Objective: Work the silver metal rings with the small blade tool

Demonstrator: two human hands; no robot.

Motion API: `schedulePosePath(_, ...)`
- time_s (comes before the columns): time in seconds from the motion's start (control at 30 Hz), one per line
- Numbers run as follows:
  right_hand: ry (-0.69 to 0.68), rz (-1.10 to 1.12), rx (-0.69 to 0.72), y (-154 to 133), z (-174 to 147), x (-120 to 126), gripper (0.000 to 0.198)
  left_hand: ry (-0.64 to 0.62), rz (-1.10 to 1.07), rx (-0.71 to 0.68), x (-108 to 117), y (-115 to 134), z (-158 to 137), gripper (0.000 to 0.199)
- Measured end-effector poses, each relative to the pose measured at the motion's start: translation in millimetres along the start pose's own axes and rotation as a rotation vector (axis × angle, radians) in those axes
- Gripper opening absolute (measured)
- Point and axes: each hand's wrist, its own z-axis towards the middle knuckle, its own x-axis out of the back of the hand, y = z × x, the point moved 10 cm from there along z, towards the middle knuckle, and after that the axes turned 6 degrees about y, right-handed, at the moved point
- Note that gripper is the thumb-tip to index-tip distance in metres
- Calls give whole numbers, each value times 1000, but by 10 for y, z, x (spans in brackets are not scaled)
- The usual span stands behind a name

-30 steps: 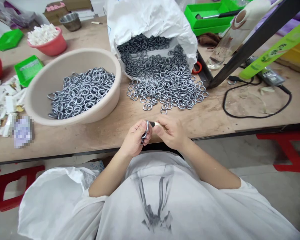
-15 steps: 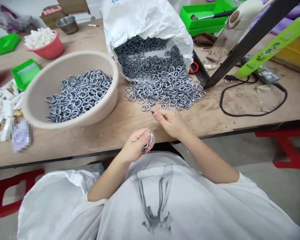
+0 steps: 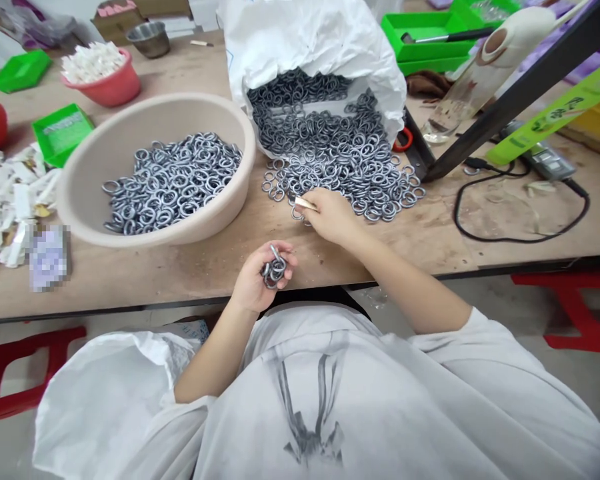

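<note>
My left hand (image 3: pixel 254 283), palm up with curled fingers, cradles several grey metal rings (image 3: pixel 274 267) just above the table's front edge. My right hand (image 3: pixel 331 215) is closed around a short, pale, flat tool (image 3: pixel 306 203) with a dark tip; its exact kind does not show. That tip lies at the near edge of a pile of loose rings (image 3: pixel 350 170) spilling from a white woven sack (image 3: pixel 315 40) lying on its side. Left of the pile, a beige basin (image 3: pixel 80 193) holds many similar rings.
On the left are white pieces (image 3: pixel 10 200), a green tray (image 3: pixel 43 150) and a red bowl (image 3: pixel 115 87). A black slanted post (image 3: pixel 510 93), a bottle (image 3: pixel 450 110) and a looped cable (image 3: pixel 457 213) stand or lie to the right. Red stools (image 3: pixel 580 307) flank the table.
My left hand has turned palm up and loosened, showing several rings. My right hand has moved up and slightly left to the ring pile, with the tool's pale body now visible.
</note>
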Motion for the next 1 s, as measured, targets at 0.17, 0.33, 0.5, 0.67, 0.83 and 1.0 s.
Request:
schedulePosePath(0.17, -84, 795, -22, -160, -451, 16, 36, -35, 15, 52, -154, -90, 33, 35)
schedulePosePath(0.33, 1, 838, -17, -175, -668, 21, 46, -148, 48, 91, -381, -194, -12, 45)
schedulePosePath(0.5, 111, 670, 25, -104, -695, 137, 53, -129, 93, 96, -405, -209, -60, 45)
schedulePosePath(0.67, 120, 587, 65, -122, -828, 347, 58, -96, 215, -55, -390, -74, -57, 42)
schedulePosePath(0.83, -10, 317, 198, -308, -957, 373, 61, -96, 283, -86, -358, -81, -41, 42)
schedulePosePath(1.0, -38, 241, 256, -375, -969, 360, 55, -119, 349, -119, -359, -73, -56, 33)
